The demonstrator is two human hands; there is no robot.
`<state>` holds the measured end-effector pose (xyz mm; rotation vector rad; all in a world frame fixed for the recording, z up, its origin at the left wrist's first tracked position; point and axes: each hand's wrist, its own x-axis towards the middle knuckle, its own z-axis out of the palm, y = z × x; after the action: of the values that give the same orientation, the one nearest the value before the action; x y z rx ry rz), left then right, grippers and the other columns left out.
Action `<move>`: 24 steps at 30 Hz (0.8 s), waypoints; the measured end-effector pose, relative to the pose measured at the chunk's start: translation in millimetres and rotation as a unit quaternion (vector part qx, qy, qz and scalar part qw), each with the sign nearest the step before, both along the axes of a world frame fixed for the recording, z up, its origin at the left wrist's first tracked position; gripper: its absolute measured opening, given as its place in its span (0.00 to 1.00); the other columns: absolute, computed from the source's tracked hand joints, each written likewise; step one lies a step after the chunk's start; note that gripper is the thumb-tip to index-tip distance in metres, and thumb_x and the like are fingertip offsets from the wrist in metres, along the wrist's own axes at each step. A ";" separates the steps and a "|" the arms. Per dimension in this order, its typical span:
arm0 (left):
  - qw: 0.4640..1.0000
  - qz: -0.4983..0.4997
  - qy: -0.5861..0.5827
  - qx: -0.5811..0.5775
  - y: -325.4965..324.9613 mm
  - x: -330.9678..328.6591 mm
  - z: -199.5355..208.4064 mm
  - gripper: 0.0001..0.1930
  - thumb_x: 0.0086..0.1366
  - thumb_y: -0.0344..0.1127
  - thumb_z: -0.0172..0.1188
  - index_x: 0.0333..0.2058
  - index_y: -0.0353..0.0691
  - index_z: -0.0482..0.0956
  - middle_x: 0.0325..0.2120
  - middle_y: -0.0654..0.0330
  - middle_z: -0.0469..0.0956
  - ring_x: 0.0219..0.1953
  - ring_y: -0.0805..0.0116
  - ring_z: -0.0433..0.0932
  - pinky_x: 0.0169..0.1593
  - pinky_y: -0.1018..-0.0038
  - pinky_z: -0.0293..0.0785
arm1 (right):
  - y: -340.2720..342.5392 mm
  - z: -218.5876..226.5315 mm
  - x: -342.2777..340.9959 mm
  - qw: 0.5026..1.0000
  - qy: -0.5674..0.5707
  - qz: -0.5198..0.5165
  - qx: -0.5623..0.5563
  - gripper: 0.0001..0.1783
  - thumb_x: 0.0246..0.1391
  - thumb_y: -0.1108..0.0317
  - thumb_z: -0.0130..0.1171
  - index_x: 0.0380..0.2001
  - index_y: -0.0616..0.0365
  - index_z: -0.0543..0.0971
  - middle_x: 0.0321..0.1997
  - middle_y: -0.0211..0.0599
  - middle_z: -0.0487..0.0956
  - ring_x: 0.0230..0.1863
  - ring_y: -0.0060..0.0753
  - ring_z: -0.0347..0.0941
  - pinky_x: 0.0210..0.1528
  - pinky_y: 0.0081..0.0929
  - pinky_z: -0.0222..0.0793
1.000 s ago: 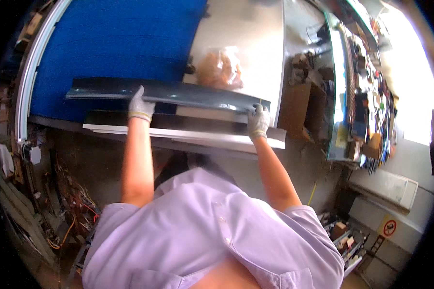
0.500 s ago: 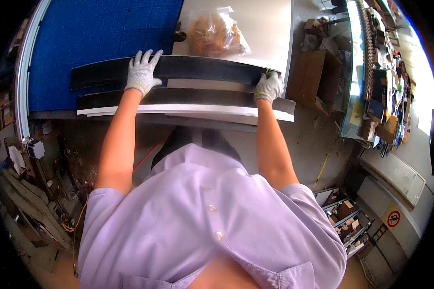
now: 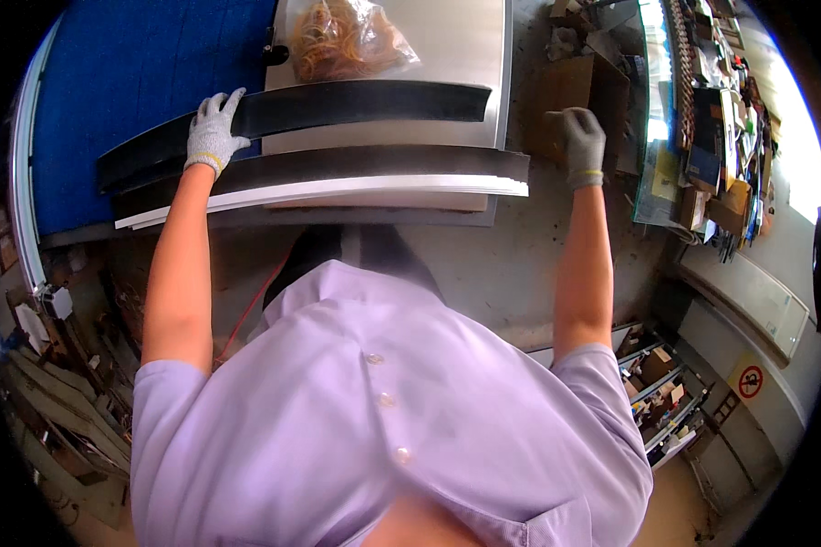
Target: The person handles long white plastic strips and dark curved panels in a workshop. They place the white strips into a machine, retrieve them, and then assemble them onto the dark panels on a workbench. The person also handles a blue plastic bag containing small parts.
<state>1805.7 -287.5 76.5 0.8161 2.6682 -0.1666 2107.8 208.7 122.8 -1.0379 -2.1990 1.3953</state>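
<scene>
Two dark strips (image 3: 392,164) laid along bench (image 3: 461,50), gap remaining toward right; left hand (image 3: 214,135) spread on far strip (image 3: 365,102), right hand (image 3: 582,146) curled beyond bench edge, cannot tell if holding anything

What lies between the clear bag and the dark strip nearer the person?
In the head view, the farther dark strip lies between them, then a stretch of pale tabletop.

Around your cardboard box (image 3: 561,84)

Left of the cardboard box, you have a clear plastic bag (image 3: 351,44) of tan loops, and farther left a blue surface (image 3: 155,73). Just right of the box is a greenish glass pane (image 3: 648,196); beyond it, crowded cartons (image 3: 731,210). Well to the box's lower right, you see a rack (image 3: 653,376) and a red-ringed round sign (image 3: 750,381).
</scene>
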 end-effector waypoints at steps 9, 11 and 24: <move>0.897 0.269 0.189 0.296 -54.1 123.2 -3.8 0.37 0.53 0.41 0.67 0.60 0.38 0.62 0.53 0.46 0.68 0.54 0.50 0.69 0.57 0.61 0.65 | -198.9 -57.1 -12.5 0.813 -0.230 0.395 0.361 0.63 0.31 0.45 0.72 0.65 0.64 0.51 0.68 0.49 0.55 0.69 0.52 0.49 0.70 0.45 0.41; 0.853 0.397 0.158 0.298 -94.7 170.0 -51.6 0.29 0.56 0.41 0.66 0.53 0.34 0.68 0.42 0.52 0.75 0.43 0.58 0.75 0.50 0.65 0.71 | -217.9 -39.9 -18.7 0.789 -0.269 0.418 0.361 0.63 0.31 0.46 0.72 0.65 0.63 0.51 0.66 0.49 0.57 0.69 0.51 0.48 0.71 0.44 0.38; 0.313 0.723 -0.222 0.574 -74.9 169.3 -39.0 0.33 0.54 0.50 0.69 0.52 0.39 0.67 0.51 0.51 0.67 0.52 0.57 0.67 0.49 0.60 0.73 | -235.9 -78.0 41.5 0.738 -0.212 0.455 0.451 0.57 0.30 0.60 0.72 0.62 0.67 0.53 0.59 0.54 0.61 0.59 0.58 0.57 0.63 0.48 0.52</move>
<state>1974.9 -362.4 37.5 -1.3812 1.4368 2.0510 2149.3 -27.2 44.8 0.1832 -3.3331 0.0421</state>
